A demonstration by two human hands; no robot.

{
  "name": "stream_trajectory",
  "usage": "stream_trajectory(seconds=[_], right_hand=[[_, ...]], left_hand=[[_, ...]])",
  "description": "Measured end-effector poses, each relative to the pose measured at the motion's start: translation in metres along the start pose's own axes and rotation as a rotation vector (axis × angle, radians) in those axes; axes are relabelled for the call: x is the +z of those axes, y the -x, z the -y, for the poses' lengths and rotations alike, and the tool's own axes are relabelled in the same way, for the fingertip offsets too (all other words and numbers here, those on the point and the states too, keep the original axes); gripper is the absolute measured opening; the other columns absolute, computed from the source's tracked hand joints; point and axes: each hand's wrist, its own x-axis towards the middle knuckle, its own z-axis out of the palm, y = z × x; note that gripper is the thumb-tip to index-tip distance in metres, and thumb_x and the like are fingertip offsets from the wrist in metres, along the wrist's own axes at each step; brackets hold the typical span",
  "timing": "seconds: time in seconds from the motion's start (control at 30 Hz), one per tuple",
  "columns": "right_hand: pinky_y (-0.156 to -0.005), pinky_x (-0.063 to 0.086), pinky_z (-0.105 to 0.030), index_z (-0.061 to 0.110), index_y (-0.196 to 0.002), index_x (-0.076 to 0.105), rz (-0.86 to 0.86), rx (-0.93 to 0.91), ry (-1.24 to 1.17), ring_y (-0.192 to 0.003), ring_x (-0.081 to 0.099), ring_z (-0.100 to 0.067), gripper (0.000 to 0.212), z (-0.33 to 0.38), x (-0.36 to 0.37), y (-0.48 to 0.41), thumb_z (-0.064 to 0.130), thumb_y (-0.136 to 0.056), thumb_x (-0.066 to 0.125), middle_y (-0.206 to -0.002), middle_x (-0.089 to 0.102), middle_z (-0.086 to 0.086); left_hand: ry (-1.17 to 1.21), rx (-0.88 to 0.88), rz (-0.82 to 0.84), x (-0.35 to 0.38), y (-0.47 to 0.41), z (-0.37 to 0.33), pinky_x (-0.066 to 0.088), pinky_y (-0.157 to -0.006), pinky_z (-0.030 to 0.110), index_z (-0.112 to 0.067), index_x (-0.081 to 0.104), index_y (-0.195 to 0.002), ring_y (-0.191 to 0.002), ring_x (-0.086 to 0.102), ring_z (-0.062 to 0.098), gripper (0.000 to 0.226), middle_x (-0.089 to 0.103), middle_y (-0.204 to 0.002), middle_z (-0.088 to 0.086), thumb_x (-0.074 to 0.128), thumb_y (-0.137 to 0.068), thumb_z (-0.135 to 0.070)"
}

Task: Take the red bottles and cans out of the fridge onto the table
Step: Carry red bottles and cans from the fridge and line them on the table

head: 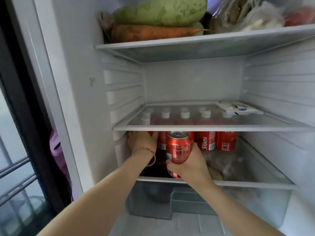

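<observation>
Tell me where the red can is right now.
In the head view, the red can is below centre, gripped in the right hand just in front of the red juice bottles, below the glass shelf.

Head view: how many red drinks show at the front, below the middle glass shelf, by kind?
Bottles, front row: 5, one in the left hand.
Cans: 2, one in the right hand, one seemingly below it, mostly hidden.
Total: 7.
</observation>
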Motion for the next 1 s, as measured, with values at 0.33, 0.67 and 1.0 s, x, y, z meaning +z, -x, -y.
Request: stream_trajectory(seconds=[0.33, 0.67, 1.0], right_hand=[[-0.072, 0.055, -0.021, 0.023, -0.110, 0.055, 0.005, 0.000, -0.041, -0.087, 0.065, -0.003, 0.070, -0.004, 0.001, -0.001, 0.036, -0.046, 0.079, -0.100, 0.065, 0.005], [-0.063, 0.045, -0.009, 0.022, -0.109, 0.050, -0.010, -0.053, -0.073, -0.086, 0.062, 0.000, 0.060, -0.004, -0.003, 0.004, 0.016, -0.060, 0.084, -0.100, 0.063, 0.004], [-0.068, 0.046, -0.012, 0.022, -0.118, 0.047, -0.018, -0.045, -0.123, -0.093, 0.061, -0.006, 0.071, -0.010, 0.000, 0.003, 0.022, -0.059, 0.086, -0.108, 0.060, 0.003]], left_hand=[[0.391, 0.141, 0.044, -0.019, 0.029, 0.009, 0.050, -0.088, 0.033, -0.018, 0.065, -0.103, -0.098, 0.061, 0.018, 0.027, 0.068, -0.101, 0.002, 0.060, -0.086, -0.038], [0.464, 0.155, -0.042, -0.056, 0.052, 0.023, 0.050, -0.088, 0.035, -0.028, 0.055, -0.090, -0.094, 0.058, 0.016, 0.017, 0.061, -0.101, -0.001, 0.069, -0.081, -0.028], [0.404, 0.116, -0.002, -0.053, 0.055, 0.023, 0.053, -0.077, 0.034, -0.030, 0.053, -0.087, -0.085, 0.063, 0.013, 0.012, 0.064, -0.088, -0.007, 0.063, -0.085, -0.035]])
